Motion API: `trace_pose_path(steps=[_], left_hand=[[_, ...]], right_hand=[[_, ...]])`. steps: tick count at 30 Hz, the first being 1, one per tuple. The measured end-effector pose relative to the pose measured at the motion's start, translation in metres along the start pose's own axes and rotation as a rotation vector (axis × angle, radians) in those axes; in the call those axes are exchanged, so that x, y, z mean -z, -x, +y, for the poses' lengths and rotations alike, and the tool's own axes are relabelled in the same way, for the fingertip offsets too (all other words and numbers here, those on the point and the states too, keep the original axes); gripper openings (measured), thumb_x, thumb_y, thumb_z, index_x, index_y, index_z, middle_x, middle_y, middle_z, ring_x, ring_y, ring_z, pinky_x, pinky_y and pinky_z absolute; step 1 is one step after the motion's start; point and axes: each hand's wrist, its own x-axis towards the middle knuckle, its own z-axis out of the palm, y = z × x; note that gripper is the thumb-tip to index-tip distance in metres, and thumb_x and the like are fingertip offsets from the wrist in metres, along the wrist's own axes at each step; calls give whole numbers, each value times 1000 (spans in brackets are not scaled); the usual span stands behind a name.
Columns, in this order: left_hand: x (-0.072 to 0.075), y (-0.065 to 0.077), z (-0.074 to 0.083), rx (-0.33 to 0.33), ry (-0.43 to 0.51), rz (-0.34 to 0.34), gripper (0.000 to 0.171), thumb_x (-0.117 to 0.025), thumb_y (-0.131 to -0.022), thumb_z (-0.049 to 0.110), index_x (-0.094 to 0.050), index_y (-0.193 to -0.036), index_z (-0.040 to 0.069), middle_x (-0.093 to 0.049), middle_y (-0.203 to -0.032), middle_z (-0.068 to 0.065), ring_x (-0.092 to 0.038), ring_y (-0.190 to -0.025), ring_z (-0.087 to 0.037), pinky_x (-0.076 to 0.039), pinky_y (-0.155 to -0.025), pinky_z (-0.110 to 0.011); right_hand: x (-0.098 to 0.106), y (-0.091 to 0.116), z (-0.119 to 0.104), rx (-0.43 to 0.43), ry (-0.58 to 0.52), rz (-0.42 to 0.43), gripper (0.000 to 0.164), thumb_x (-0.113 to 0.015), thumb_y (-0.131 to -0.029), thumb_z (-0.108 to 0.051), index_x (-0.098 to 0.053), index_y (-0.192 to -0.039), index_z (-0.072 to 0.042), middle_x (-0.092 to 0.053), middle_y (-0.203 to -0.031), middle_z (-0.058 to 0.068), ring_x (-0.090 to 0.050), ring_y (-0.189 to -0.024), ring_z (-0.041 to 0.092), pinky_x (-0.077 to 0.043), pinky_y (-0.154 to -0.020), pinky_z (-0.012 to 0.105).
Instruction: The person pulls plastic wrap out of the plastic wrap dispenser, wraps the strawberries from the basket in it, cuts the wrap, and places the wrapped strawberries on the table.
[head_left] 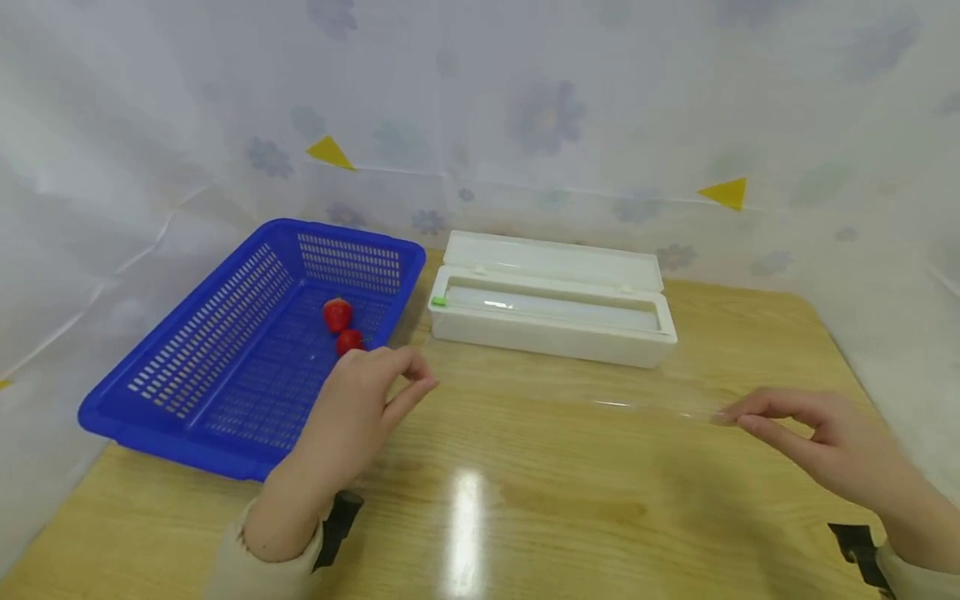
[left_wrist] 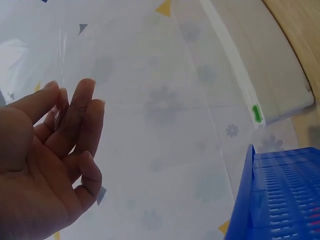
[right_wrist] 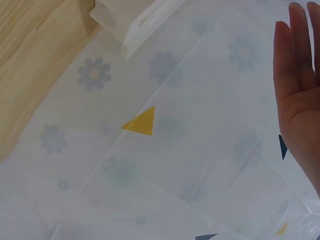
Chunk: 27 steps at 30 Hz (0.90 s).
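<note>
A thin sheet of clear cling film stretches between my two hands, visible mostly by its glints. My left hand pinches one end between thumb and forefinger, beside the blue basket's right side. In the left wrist view, film rises from those fingertips, the other fingers loosely bent. My right hand pinches the opposite end above the table; the right wrist view catches only part of this hand. Behind the film, a white cling film dispenser stands with its lid raised and a roll inside.
At left sits a blue slotted basket holding two red fruits, apparently strawberries. A green slider marks the dispenser's left end. The wooden table meets a flower-patterned white sheet at the back and sides.
</note>
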Motion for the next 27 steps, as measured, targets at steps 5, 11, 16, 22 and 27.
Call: trace_pose_path(steps=[5, 11, 16, 22, 27], left_hand=[[1, 5, -4, -67, -51, -100, 11, -68, -83, 21, -60, -77, 19, -64, -72, 9, -57, -68, -6, -43, -71, -31], [-6, 11, -9, -114, -52, -255, 14, -68, -84, 22, -59, -74, 22, -62, -73, 14, -58, -72, -4, -42, -73, -31], [-27, 18, -13, -163, -101, -373, 16, -67, -84, 22, -58, -71, 20, -53, -64, 13, -48, -65, -5, -40, -66, -26], [-47, 23, -20, -179, -67, -425, 10, -66, -79, 7, -60, -74, 14, -54, -62, 8, -48, -59, -7, -41, -57, -24], [-54, 27, -27, -210, -74, -463, 10, -67, -77, 2, -69, -83, 9, -66, -71, 3, -61, -68, -13, -49, -66, -30]], right_hand=[[-6, 4, 2, -26, -59, -135, 37, -60, -82, 11, -67, -96, -23, -69, -94, -14, -59, -83, -4, -41, -62, 11], [-16, 4, 11, -72, -86, -356, 29, -59, -89, -4, -63, -96, -32, -66, -96, -16, -60, -89, -5, -47, -66, 15], [-32, 6, 19, -110, -114, -476, 18, -59, -91, -14, -63, -105, -24, -67, -96, -14, -60, -89, -5, -46, -65, 19], [-53, 8, 22, -155, -35, -534, 30, -62, -90, -25, -61, -118, -14, -71, -95, -12, -63, -93, 3, -49, -70, 23], [-68, 12, 23, -154, 15, -527, 17, -65, -86, -17, -71, -102, -15, -72, -96, -4, -65, -91, 4, -54, -73, 27]])
